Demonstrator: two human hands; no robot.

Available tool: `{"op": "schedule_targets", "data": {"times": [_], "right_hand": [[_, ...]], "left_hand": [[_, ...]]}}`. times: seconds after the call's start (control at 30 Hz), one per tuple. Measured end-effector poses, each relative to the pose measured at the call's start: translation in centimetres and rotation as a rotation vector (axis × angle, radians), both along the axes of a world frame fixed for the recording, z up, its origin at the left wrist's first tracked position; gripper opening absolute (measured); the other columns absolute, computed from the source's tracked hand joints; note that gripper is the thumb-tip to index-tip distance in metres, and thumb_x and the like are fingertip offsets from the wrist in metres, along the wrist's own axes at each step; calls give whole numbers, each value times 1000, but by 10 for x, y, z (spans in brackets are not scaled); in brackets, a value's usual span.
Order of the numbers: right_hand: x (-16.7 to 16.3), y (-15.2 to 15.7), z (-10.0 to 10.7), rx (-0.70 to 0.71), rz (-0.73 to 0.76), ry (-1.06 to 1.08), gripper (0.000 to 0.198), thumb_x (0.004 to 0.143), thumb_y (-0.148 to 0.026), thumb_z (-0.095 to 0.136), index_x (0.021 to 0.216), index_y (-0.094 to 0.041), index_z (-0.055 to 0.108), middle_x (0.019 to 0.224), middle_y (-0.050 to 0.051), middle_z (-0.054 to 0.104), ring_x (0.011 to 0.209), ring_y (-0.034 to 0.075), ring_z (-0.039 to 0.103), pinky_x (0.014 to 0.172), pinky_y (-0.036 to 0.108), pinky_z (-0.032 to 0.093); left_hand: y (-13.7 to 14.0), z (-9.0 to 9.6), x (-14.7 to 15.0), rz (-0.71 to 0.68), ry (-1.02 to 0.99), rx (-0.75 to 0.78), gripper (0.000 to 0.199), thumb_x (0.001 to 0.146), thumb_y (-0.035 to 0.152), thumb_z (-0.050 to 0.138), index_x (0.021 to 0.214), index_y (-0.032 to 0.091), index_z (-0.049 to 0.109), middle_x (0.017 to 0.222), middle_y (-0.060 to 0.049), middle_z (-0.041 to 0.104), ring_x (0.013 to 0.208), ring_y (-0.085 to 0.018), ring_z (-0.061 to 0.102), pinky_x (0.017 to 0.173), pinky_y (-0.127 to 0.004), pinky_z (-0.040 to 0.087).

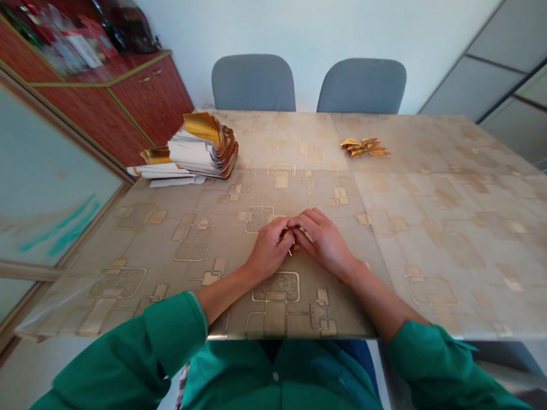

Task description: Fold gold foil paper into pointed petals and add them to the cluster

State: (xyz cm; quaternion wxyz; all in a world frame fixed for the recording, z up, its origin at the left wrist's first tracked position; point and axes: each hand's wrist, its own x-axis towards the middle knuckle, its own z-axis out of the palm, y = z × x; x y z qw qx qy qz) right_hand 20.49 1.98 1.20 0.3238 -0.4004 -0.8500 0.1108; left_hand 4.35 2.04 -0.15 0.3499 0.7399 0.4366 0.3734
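At the middle of the frame, a small piece of gold paper (pixel 292 251) is pinched between the fingertips of the left hand (pixel 270 246) and the right hand (pixel 324 239), which are brought together above the tablecloth (pixel 475 256). Most of it is covered by the curled fingers; only a narrow, shiny sliver is seen just below the fingertips, between the two hands. That sliver is pointed toward the lower edge of the frame, its long axis set roughly up and down; the axis of the whole piece is hidden. The fingers of both hands are bent and held narrow. Toward the upper left, stacked paper sheets (pixel 199 154) are seen; toward the upper right, a pleated gold bundle (pixel 366 147) is laid crosswise.
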Motion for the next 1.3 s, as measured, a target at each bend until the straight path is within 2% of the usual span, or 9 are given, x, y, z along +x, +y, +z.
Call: {"op": "schedule_targets", "data": {"times": [0.13, 0.37, 0.5, 0.63, 0.73, 0.9, 0.97, 1.13, 1.3], "right_hand": [[-2, 0, 0, 5, -20, -38, 19, 96, -16, 43, 88, -19, 60, 84, 6, 59, 83, 20, 51, 74, 31, 43], [-12, -9, -2, -95, -182, 107, 15, 86, -22, 54, 101, -19, 54, 89, 6, 63, 83, 20, 58, 74, 32, 46], [-16, -11, -5, -93, -222, 19, 11, 84, -22, 53, 94, -20, 53, 88, 7, 64, 84, 21, 59, 73, 32, 45], [-14, -9, -8, -143, -313, -50, 8, 91, -22, 44, 87, -20, 51, 78, 6, 65, 71, 19, 59, 61, 28, 38], [-13, -8, -8, -202, -336, -94, 14, 95, -25, 40, 91, -19, 52, 76, 6, 68, 61, 17, 58, 55, 27, 32], [-14, -9, -6, -255, -283, -2, 16, 95, -27, 42, 105, -19, 51, 76, 3, 69, 59, 15, 59, 56, 25, 35], [-14, -9, -7, -293, -260, 31, 18, 94, -25, 44, 110, -18, 50, 74, 2, 68, 59, 15, 59, 56, 24, 37], [-13, -9, -8, -263, -293, -23, 12, 95, -24, 41, 96, -19, 52, 82, 7, 71, 67, 17, 63, 58, 25, 36], [-14, -10, -6, -277, -313, -3, 15, 94, -27, 45, 104, -19, 52, 75, 3, 69, 59, 16, 60, 55, 24, 34]], "left_hand": [[0, -2, 0, 2, -16, 13, 15, 85, 17, 45, 73, 17, 54, 72, 0, 56, 70, -15, 52, 68, -27, 42], [1, -1, 2, 38, -425, -370, 20, 89, 30, 49, 99, 16, 60, 89, -3, 65, 78, -15, 63, 67, -25, 54], [0, 1, 2, 62, -455, -390, 18, 89, 30, 52, 98, 16, 60, 87, -2, 64, 75, -12, 62, 64, -21, 55], [0, -2, 3, 44, -484, -400, 18, 89, 29, 52, 100, 16, 59, 93, -4, 65, 81, -15, 66, 69, -27, 61], [0, -4, 3, 56, -441, -334, 20, 90, 30, 53, 102, 16, 60, 97, -5, 66, 85, -17, 68, 69, -30, 63], [1, -5, 2, 87, -393, -289, 21, 92, 32, 51, 102, 16, 60, 88, -4, 68, 76, -16, 69, 67, -31, 64], [1, -5, 1, 108, -394, -301, 20, 90, 31, 51, 99, 16, 60, 86, -3, 67, 74, -16, 69, 65, -31, 64], [2, -6, 3, 96, -448, -394, 18, 87, 29, 54, 97, 16, 60, 88, -4, 68, 74, -16, 69, 65, -32, 64], [1, -3, 5, 113, -540, -440, 17, 89, 27, 52, 99, 16, 60, 92, -5, 68, 80, -16, 69, 67, -29, 63]]}}
